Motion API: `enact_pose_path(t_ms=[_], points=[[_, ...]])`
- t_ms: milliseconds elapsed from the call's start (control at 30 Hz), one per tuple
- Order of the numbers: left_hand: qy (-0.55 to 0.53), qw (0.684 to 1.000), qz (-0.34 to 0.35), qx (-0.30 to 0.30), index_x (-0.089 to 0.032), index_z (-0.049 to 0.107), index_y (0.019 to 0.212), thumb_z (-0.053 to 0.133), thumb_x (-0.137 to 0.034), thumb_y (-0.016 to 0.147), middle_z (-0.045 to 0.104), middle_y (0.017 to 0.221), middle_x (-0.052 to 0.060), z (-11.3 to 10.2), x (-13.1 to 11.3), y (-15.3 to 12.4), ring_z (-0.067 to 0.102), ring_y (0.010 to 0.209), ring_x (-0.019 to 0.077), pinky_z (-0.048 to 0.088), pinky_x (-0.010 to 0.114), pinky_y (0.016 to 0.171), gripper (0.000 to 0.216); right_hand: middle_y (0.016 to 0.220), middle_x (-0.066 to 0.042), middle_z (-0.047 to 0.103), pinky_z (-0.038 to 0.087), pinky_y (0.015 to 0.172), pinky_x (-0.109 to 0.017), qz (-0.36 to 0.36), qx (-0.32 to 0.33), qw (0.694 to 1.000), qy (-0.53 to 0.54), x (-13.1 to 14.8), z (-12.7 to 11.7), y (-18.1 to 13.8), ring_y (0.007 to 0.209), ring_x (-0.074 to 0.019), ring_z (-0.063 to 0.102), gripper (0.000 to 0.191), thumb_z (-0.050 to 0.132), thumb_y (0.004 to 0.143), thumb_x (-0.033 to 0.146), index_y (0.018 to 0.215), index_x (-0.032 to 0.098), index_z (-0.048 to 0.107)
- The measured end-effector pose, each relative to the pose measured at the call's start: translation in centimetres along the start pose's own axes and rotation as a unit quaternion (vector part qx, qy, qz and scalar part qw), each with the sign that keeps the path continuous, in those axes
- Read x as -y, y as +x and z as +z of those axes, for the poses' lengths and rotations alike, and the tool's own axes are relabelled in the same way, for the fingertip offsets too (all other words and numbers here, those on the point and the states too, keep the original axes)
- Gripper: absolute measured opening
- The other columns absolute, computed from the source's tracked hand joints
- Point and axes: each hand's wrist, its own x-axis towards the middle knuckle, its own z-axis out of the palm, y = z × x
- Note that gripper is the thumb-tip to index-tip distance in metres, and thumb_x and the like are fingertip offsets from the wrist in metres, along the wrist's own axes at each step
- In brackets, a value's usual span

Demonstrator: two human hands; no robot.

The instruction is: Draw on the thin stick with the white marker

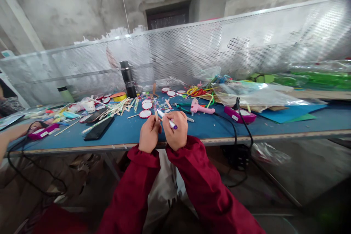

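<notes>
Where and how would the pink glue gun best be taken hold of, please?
I would grip the pink glue gun around its handle, coming from the near right side. The slim handle points right, away from the bulkier body, while the black cord trails from its end. The right hand seems nearest, but holds a marker.
</notes>
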Motion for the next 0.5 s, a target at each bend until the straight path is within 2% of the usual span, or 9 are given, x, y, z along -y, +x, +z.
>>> enact_pose_path(t_ms=[500], points=[[-0.011,1.0,0.008,-0.005,-0.021,0.06,0.087,0.056,-0.035,0.098,0.056,0.067,-0.004,0.06,-0.17,-0.05,0.05,0.061,0.0142,0.039,0.025,0.06,0.018,0.075,0.003,0.066,0.042,0.085,-0.039,-0.022,0.01,1.0,0.01,0.18,-0.14,0.0,0.073,-0.0168,0.061,0.018,0.059,0.095,0.02,0.08,0.025,0.052]])
